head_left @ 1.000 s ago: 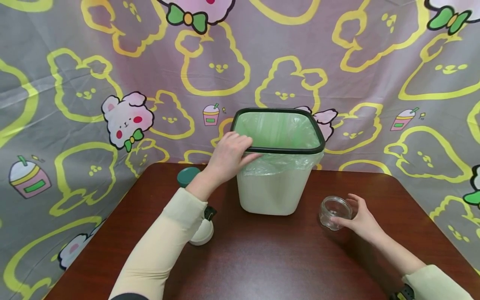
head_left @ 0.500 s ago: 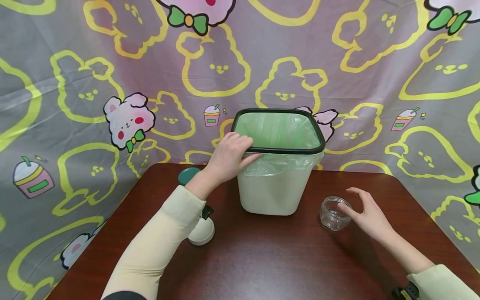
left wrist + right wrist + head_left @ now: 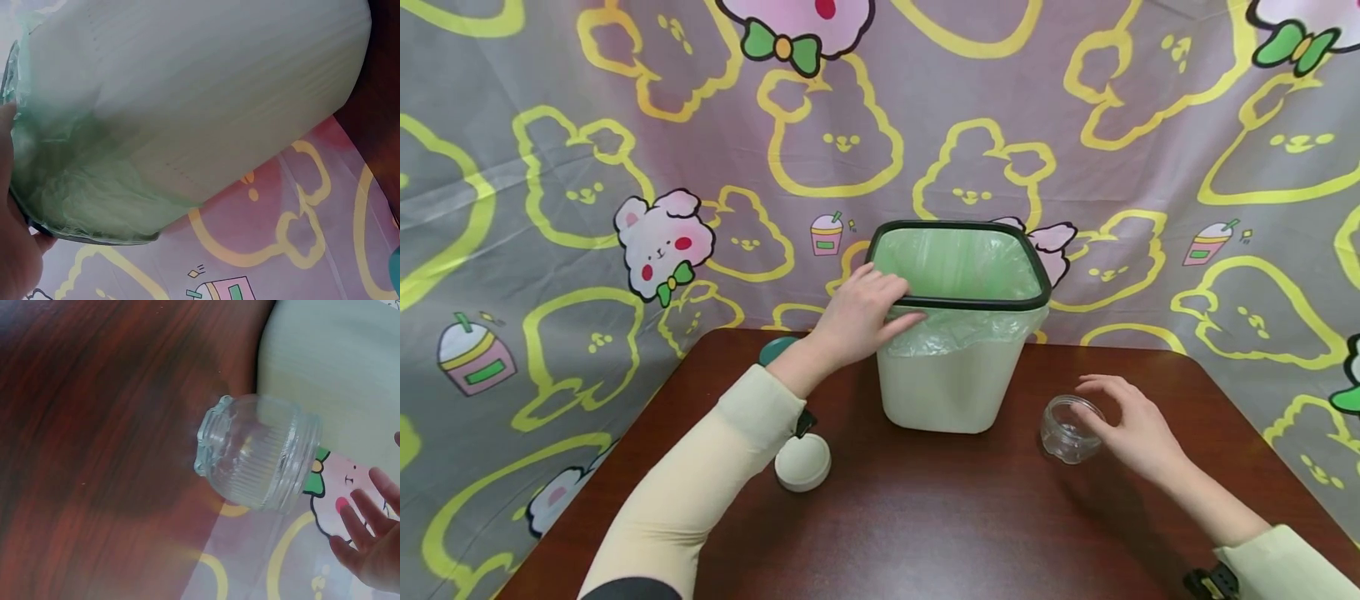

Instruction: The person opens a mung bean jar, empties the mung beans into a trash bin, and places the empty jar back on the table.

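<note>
A pale trash can with a black rim and a green plastic liner stands at the back of the table. My left hand grips its near left rim, thumb outside over the folded liner; in the left wrist view that hand shows at the can's rim. On the right, a clear glass jar without a lid stands upright on the table. My right hand hovers beside and above the jar, fingers spread and holding nothing. In the right wrist view the fingers are apart from the jar.
A round white lid-like disc lies on the dark wooden table, left of the middle. Behind my left forearm a teal round object is partly hidden. A patterned cloth hangs behind the table and along its sides.
My right hand has let go of the glass jar and lifted slightly off it; the jar stays on the table. The left hand keeps its grip on the rim.
</note>
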`<move>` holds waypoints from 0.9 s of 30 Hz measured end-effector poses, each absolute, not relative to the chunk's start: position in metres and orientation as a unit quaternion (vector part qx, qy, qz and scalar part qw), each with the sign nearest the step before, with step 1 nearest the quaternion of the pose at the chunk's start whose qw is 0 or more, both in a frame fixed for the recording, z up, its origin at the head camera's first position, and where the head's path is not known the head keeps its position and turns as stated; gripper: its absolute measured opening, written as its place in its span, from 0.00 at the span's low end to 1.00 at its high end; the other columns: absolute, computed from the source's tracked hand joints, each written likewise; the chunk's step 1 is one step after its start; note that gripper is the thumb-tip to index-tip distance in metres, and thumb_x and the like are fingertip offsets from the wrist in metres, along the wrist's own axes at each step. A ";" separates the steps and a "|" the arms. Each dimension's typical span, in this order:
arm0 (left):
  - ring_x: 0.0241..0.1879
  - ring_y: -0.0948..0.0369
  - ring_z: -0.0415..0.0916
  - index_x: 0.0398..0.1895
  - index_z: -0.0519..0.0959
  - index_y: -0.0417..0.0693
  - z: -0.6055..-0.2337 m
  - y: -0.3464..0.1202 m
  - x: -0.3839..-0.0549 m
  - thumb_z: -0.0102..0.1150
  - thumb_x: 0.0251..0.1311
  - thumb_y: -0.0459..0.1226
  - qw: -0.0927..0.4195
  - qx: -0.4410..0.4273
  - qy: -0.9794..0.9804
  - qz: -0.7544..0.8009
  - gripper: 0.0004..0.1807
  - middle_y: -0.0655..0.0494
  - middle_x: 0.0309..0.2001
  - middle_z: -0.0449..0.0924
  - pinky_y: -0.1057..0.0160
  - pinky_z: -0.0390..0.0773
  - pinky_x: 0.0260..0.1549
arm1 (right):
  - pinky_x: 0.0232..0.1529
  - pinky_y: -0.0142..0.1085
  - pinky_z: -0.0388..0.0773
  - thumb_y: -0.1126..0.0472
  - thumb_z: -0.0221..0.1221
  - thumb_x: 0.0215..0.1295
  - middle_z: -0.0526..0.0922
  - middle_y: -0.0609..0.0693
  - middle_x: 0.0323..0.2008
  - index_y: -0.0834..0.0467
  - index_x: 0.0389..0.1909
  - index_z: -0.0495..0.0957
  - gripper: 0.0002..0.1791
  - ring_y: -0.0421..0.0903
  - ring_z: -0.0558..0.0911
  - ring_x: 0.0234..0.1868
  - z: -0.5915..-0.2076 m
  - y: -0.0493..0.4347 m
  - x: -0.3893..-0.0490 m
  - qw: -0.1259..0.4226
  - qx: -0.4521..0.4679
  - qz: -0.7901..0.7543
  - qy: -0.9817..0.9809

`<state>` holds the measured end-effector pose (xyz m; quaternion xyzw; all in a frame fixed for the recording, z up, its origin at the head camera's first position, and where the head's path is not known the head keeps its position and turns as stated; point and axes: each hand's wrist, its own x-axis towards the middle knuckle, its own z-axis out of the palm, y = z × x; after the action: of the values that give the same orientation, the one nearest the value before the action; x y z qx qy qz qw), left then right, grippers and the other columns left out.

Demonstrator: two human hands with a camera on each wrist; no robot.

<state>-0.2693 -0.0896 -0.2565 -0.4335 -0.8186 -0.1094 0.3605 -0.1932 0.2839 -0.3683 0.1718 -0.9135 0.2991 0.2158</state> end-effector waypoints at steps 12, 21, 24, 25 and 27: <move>0.55 0.55 0.70 0.57 0.77 0.46 -0.247 -0.096 -0.261 0.63 0.60 0.52 0.250 -0.433 -0.854 -0.143 0.27 0.53 0.56 0.77 0.47 0.54 0.65 | 0.43 0.23 0.71 0.63 0.68 0.58 0.83 0.45 0.38 0.56 0.44 0.81 0.13 0.46 0.80 0.40 -0.362 0.273 -0.191 0.189 0.217 0.296 -0.911; 0.70 0.52 0.52 0.71 0.61 0.45 -0.252 -0.111 -0.261 0.65 0.57 0.53 0.268 -0.450 -0.838 -0.154 0.42 0.46 0.73 0.53 0.45 0.50 0.67 | 0.40 0.31 0.76 0.63 0.68 0.58 0.81 0.40 0.39 0.52 0.42 0.80 0.12 0.43 0.82 0.39 -0.361 0.264 -0.188 0.165 0.276 0.277 -0.906; 0.72 0.52 0.49 0.72 0.60 0.45 -0.255 -0.121 -0.259 0.67 0.56 0.51 0.279 -0.440 -0.837 -0.169 0.44 0.45 0.73 0.52 0.46 0.49 0.68 | 0.39 0.35 0.77 0.63 0.70 0.56 0.80 0.38 0.41 0.49 0.43 0.79 0.15 0.41 0.81 0.39 -0.363 0.258 -0.188 0.167 0.303 0.255 -0.903; 0.72 0.52 0.48 0.72 0.59 0.46 -0.257 -0.125 -0.258 0.67 0.56 0.51 0.280 -0.436 -0.837 -0.175 0.44 0.45 0.73 0.52 0.47 0.49 0.68 | 0.40 0.36 0.77 0.62 0.70 0.55 0.80 0.37 0.41 0.48 0.43 0.79 0.16 0.40 0.80 0.40 -0.363 0.255 -0.187 0.168 0.309 0.244 -0.904; 0.72 0.52 0.48 0.72 0.59 0.46 -0.262 -0.133 -0.256 0.68 0.55 0.50 0.278 -0.425 -0.841 -0.186 0.44 0.44 0.73 0.51 0.47 0.49 0.68 | 0.41 0.40 0.77 0.59 0.70 0.55 0.79 0.36 0.43 0.47 0.44 0.78 0.17 0.40 0.78 0.43 -0.364 0.251 -0.186 0.169 0.319 0.224 -0.905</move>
<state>-0.2563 -0.1334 -0.2620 -0.4254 -0.8409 -0.1860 0.2781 -0.1859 0.2507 -0.3637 0.3191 -0.9053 0.2239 0.1688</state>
